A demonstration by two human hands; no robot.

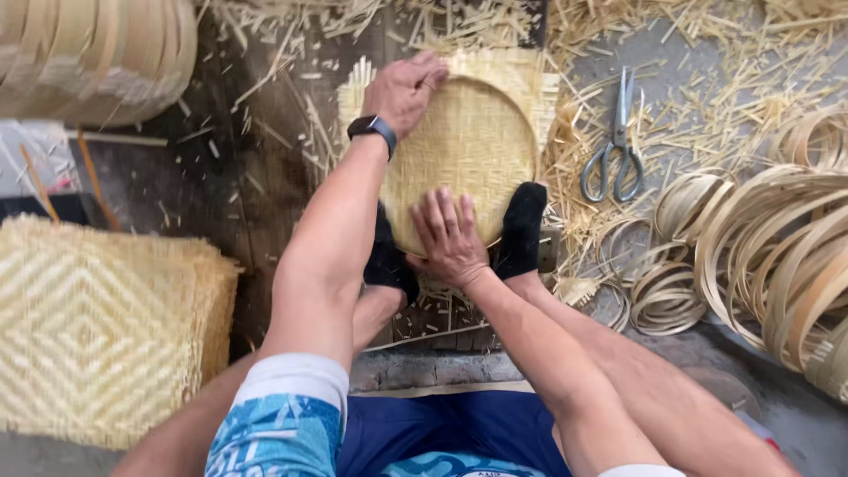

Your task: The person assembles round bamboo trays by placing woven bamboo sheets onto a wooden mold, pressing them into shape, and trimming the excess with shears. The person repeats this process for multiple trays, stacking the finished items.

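At your far left lies a stack of woven mats (93, 327), flat squares with a diamond pattern, and above it a pile of finished trays (97, 53) nested at the frame's top corner. So there is stock on both sides of this step, and the mats look like those not yet shaped.

Your left hand (405, 88), with a dark watch (372, 126) at the wrist, is curled over the far rim of the tray (468, 146), fingers bent down on the edge and pressing it. The tray sits on the floor right in front of you, between your feet in black socks (521, 225). Your right hand (449, 238) lies flat on the near edge, fingers spread wide, holding nothing, only bearing down.

I judge the work about midway: the mat is already pushed into a round hoop and the bowl is formed, but ragged mat corners stick out past the rim at the top and right, untrimmed. Whether the rim is bound I cannot tell.

To the right, scissors (617, 146) lie shut on the floor among bamboo scraps (707, 97), untouched. Farther right is a heap of bamboo hoops (768, 247), loose coils waiting.
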